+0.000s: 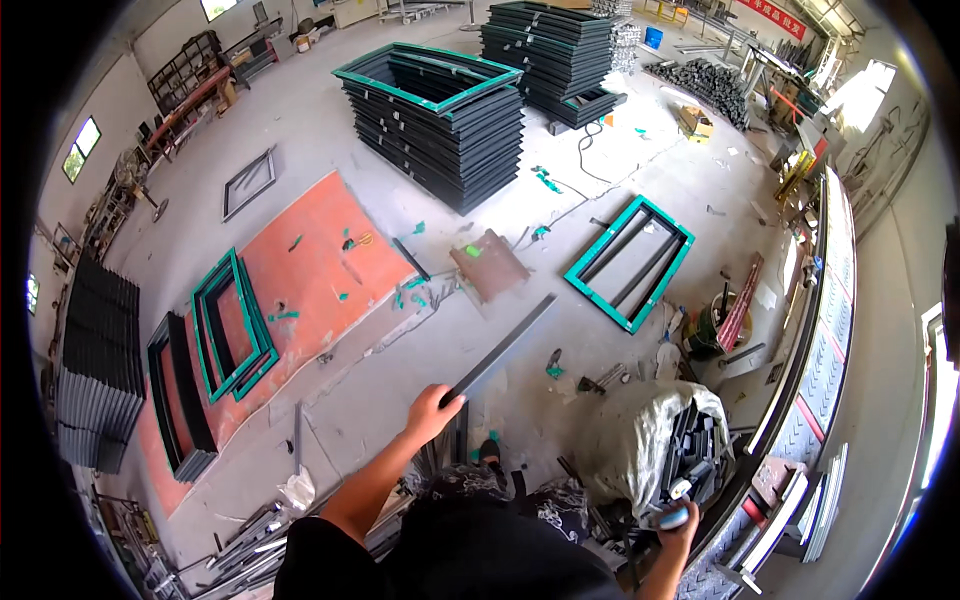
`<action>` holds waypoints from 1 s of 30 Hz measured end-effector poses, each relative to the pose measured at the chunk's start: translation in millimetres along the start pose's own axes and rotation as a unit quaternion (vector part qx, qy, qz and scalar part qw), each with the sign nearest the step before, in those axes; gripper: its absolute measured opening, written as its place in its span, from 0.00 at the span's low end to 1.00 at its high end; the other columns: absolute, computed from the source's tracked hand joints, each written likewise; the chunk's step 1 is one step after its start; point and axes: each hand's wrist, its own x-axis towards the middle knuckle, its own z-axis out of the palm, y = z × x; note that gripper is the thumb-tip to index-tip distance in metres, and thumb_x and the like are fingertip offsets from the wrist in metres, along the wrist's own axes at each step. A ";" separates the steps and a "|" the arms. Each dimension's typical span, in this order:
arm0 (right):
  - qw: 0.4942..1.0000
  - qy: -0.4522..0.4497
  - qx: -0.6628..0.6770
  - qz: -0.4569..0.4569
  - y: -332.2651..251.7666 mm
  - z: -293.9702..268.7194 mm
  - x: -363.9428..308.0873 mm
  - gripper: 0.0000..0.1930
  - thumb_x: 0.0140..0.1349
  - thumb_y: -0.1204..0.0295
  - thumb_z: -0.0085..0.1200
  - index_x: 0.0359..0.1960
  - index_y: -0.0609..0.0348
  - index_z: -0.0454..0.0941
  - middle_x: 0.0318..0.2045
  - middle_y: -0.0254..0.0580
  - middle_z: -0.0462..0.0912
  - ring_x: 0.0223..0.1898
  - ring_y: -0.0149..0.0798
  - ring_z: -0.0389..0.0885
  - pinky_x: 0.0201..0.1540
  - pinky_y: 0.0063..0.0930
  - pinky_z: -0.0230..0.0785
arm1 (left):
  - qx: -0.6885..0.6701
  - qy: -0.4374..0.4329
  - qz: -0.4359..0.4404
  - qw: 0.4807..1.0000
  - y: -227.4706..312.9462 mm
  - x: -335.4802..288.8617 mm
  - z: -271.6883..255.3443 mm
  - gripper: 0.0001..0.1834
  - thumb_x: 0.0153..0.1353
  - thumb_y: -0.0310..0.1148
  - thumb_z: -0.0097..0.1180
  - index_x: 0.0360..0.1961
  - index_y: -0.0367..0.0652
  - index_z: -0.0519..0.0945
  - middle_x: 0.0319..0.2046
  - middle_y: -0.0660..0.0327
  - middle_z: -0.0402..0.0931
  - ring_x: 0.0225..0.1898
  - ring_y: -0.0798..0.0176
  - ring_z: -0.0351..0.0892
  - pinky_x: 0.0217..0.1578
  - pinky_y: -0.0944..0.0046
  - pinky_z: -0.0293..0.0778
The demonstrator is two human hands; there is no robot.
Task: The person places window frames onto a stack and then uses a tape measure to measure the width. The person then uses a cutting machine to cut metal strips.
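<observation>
My left hand [430, 414] is closed round the near end of a long dark-grey metal profile bar [505, 340]. The bar slants up and away to the right over the floor. At the lower right, my right hand [682, 532] is closed on a small rounded blue-and-white object [673, 518]; its kind cannot be made out. Just beyond that hand, a pale woven sack [630, 450] stands with its mouth open, full of short dark profile offcuts [694, 450]. Ahead on the floor lies a rectangular frame with green edging [590, 277].
Tall stacks of black frames [440, 150] stand ahead. On the left, an orange mat [320, 235] carries green-edged frames [232, 325] beside stacked dark profiles [100, 370]. A long rail bench [815, 340] runs along my right. Loose metal strips [255, 540] lie near my feet.
</observation>
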 end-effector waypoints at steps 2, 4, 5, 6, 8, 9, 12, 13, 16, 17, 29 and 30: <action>0.997 -0.034 -0.065 0.009 40.9 104.7 20.1 0.05 0.49 0.69 0.56 0.28 0.52 0.74 0.21 0.33 0.74 0.25 0.37 0.74 0.29 0.34 0.68 | -0.121 -0.013 -0.015 0.992 12.1 57.3 5.8 0.17 0.59 0.43 0.61 0.35 0.37 0.78 0.30 0.55 0.74 0.31 0.55 0.76 0.33 0.60 0.71; 0.990 -0.090 -0.091 0.066 78.0 198.7 38.6 0.08 0.48 0.74 0.53 0.32 0.54 0.74 0.24 0.36 0.74 0.26 0.40 0.75 0.32 0.41 0.73 | -0.323 -0.043 -0.098 0.940 32.6 103.1 19.6 0.15 0.60 0.39 0.61 0.38 0.37 0.77 0.28 0.63 0.72 0.29 0.68 0.72 0.32 0.68 0.69; 0.978 -0.078 -0.188 0.051 95.2 242.8 48.5 0.09 0.48 0.74 0.51 0.33 0.56 0.74 0.25 0.38 0.74 0.26 0.40 0.75 0.33 0.42 0.75 | -0.401 -0.040 -0.087 0.911 43.9 122.7 27.1 0.16 0.61 0.39 0.61 0.40 0.38 0.77 0.30 0.64 0.73 0.31 0.70 0.72 0.33 0.69 0.69; 0.954 -0.138 -0.256 0.066 107.7 283.1 56.5 0.09 0.49 0.75 0.50 0.34 0.58 0.73 0.25 0.40 0.74 0.27 0.40 0.75 0.32 0.41 0.76 | -0.477 -0.055 -0.115 0.869 55.2 139.7 34.3 0.17 0.61 0.40 0.61 0.43 0.38 0.76 0.31 0.66 0.73 0.32 0.72 0.71 0.33 0.70 0.69; 0.911 -0.236 -0.333 0.057 129.5 357.0 73.1 0.06 0.54 0.74 0.53 0.32 0.62 0.75 0.23 0.41 0.76 0.24 0.37 0.76 0.28 0.31 0.72 | -0.518 -0.054 -0.114 0.846 76.6 170.9 47.9 0.20 0.61 0.39 0.61 0.48 0.39 0.73 0.36 0.66 0.73 0.37 0.72 0.71 0.36 0.70 0.70; 0.877 -0.243 -0.411 0.046 136.0 390.4 82.9 0.08 0.59 0.71 0.55 0.35 0.63 0.76 0.24 0.38 0.76 0.24 0.34 0.74 0.27 0.27 0.69 | -0.560 -0.053 -0.121 0.818 87.3 187.9 56.6 0.21 0.61 0.39 0.61 0.51 0.39 0.72 0.38 0.65 0.73 0.40 0.72 0.71 0.39 0.70 0.69; 0.805 -0.365 -0.464 -0.052 143.7 470.2 119.3 0.19 0.57 0.65 0.65 0.43 0.66 0.75 0.32 0.38 0.80 0.35 0.29 0.77 0.38 0.24 0.71 | -0.613 -0.072 -0.126 0.776 106.0 243.8 81.7 0.21 0.62 0.36 0.60 0.53 0.39 0.70 0.41 0.66 0.72 0.45 0.72 0.69 0.46 0.69 0.67; 0.764 -0.387 -0.511 -0.066 141.6 493.8 138.1 0.22 0.55 0.64 0.66 0.44 0.67 0.75 0.33 0.39 0.80 0.37 0.29 0.77 0.41 0.25 0.71 | -0.637 -0.066 -0.165 0.750 108.3 265.0 90.5 0.20 0.63 0.35 0.59 0.53 0.40 0.70 0.41 0.66 0.72 0.46 0.73 0.68 0.48 0.69 0.66; 0.661 -0.403 -0.617 -0.143 126.2 563.2 204.2 0.25 0.52 0.59 0.68 0.43 0.66 0.76 0.30 0.45 0.82 0.34 0.31 0.78 0.41 0.30 0.71 | -0.665 -0.048 -0.197 0.718 107.5 346.4 112.6 0.19 0.64 0.34 0.57 0.52 0.38 0.70 0.42 0.61 0.74 0.45 0.66 0.75 0.48 0.65 0.71; 0.646 -0.396 -0.637 -0.143 116.5 586.5 225.1 0.24 0.52 0.59 0.68 0.42 0.65 0.76 0.29 0.46 0.82 0.32 0.34 0.79 0.39 0.31 0.71 | -0.662 -0.029 -0.190 0.725 109.3 376.5 119.4 0.19 0.65 0.34 0.56 0.52 0.36 0.69 0.44 0.57 0.76 0.44 0.63 0.77 0.47 0.63 0.74; 0.347 -0.402 -0.757 -0.381 14.9 807.0 389.0 0.17 0.48 0.57 0.65 0.24 0.58 0.76 0.22 0.49 0.76 0.31 0.54 0.76 0.33 0.46 0.68 | -0.603 0.288 -0.227 0.708 78.4 666.1 106.1 0.18 0.65 0.50 0.52 0.46 0.49 0.71 0.30 0.69 0.67 0.20 0.75 0.61 0.18 0.72 0.57; 0.341 -0.399 -0.770 -0.364 13.1 816.0 402.0 0.16 0.47 0.57 0.65 0.24 0.57 0.77 0.22 0.48 0.76 0.31 0.54 0.76 0.33 0.46 0.68 | -0.582 0.339 -0.237 0.700 62.3 687.0 92.1 0.18 0.65 0.52 0.52 0.45 0.51 0.72 0.25 0.73 0.64 0.14 0.79 0.56 0.12 0.75 0.51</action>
